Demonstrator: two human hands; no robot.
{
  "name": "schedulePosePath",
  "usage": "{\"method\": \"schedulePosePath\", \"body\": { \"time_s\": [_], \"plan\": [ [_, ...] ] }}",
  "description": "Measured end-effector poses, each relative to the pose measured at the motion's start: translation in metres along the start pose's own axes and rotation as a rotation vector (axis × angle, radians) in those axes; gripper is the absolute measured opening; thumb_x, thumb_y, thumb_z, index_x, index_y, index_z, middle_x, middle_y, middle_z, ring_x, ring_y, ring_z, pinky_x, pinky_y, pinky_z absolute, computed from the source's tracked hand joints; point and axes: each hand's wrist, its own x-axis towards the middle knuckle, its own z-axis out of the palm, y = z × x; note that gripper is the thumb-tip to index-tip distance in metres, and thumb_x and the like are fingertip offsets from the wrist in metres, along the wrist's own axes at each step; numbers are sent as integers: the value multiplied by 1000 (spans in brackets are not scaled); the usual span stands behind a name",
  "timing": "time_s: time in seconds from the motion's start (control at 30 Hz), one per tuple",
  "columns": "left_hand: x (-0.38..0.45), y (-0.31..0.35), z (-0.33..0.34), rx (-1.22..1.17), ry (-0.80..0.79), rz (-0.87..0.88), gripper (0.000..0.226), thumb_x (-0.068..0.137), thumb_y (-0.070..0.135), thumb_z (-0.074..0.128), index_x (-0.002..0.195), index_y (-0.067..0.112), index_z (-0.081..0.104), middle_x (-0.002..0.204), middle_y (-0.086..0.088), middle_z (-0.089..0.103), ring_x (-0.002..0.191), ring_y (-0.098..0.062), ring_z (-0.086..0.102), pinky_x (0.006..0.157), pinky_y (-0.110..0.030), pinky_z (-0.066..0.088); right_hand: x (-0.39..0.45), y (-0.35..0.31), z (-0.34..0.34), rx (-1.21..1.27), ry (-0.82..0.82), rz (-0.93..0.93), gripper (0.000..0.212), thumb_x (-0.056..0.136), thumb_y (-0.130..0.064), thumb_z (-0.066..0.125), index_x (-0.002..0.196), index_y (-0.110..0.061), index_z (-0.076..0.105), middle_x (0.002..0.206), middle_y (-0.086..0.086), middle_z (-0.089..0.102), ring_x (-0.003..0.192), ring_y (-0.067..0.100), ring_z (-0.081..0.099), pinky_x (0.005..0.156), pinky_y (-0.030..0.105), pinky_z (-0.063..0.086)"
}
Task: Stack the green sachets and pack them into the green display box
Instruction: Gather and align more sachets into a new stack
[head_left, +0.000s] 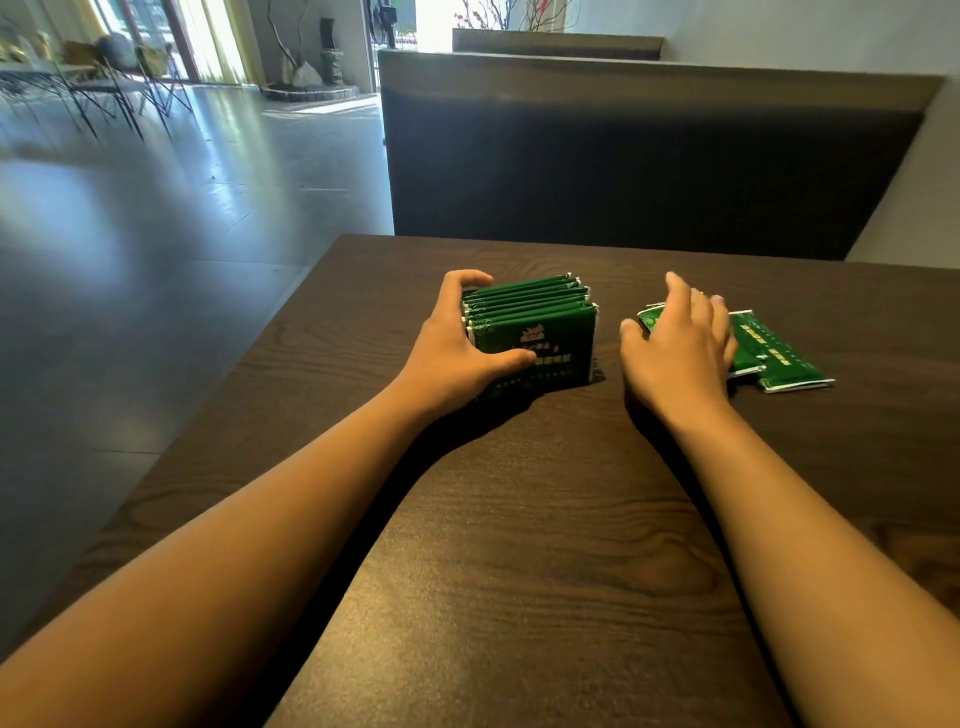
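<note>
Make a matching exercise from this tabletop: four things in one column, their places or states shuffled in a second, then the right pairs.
Column one:
1. left hand
2. right hand
3. upright sachets
4. loose sachets

Column two:
A. lying flat on the table, at the right
B. curled round the left end of the green bundle
C. fingers spread, over the flat packets
D. standing on edge, packed side by side

Pairs: 1-B, 2-C, 3-D, 4-A
</note>
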Motion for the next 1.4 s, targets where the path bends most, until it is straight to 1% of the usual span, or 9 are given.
{"method": "schedulePosePath", "body": {
  "time_s": [0.1,0.17,0.3,0.43,0.67,0.87,1.03,1.23,1.4],
  "plan": [
    [0,1,0,5,2,-4,78,79,17,89,138,25,38,131,5,54,123,-13,58,106,-40,54,3,6,-3,-245,-185,98,84,99,-49,51,162,-20,5,168,20,5,154,42,-5,122,59,-4],
    [-1,1,1,8,2,-7,78,79,17,89,139,25,38,131,5,54,123,-13,58,106,-40,54,2,5,-3,-337,-283,118,74,100,-52,44,161,-20,15,168,19,7,153,44,-1,120,62,-3],
    [0,2,1,10,0,-10,79,79,18,89,139,25,38,130,5,55,122,-12,59,105,-39,54,-2,-1,-5,-380,-260,-9,49,102,-44,44,145,-21,47,157,15,31,143,43,23,116,58,18],
    [0,4,0,6,-1,-14,81,79,17,89,140,26,35,133,3,54,123,-14,58,106,-39,54,-6,-8,-7,-299,-245,-143,42,98,-40,55,138,-25,52,141,11,46,134,39,36,109,51,30],
    [0,2,0,6,26,-21,84,78,16,90,141,27,34,134,-1,57,122,-16,61,105,-44,55,-5,-8,-9,-389,-233,-23,81,92,-63,56,154,-20,28,150,22,41,141,45,30,111,54,30],
    [2,0,-1,4,83,-36,86,78,16,90,141,28,33,132,-2,58,122,-17,61,106,-45,54,-2,-7,-6,-223,-199,-40,102,87,-51,71,160,-21,6,148,25,40,137,46,38,109,54,37],
    [2,-2,1,11,115,-42,86,77,15,90,140,30,33,130,-1,59,121,-18,62,105,-46,55,2,-2,-3,-98,-187,-44,117,81,-44,80,159,-30,-6,121,22,58,116,43,55,97,49,49],
    [1,-3,0,6,147,-42,86,77,14,90,140,29,33,127,3,58,118,-15,62,104,-43,55,0,1,-3,36,-117,-1,81,97,-41,56,159,-22,9,140,20,51,132,42,44,101,50,42],
    [2,-5,0,-9,132,-47,86,77,14,90,139,30,33,125,6,57,118,-15,62,104,-45,55,4,0,-9,365,154,1,50,90,-27,37,137,-13,47,115,14,61,110,34,56,87,46,49]
  ]
}}
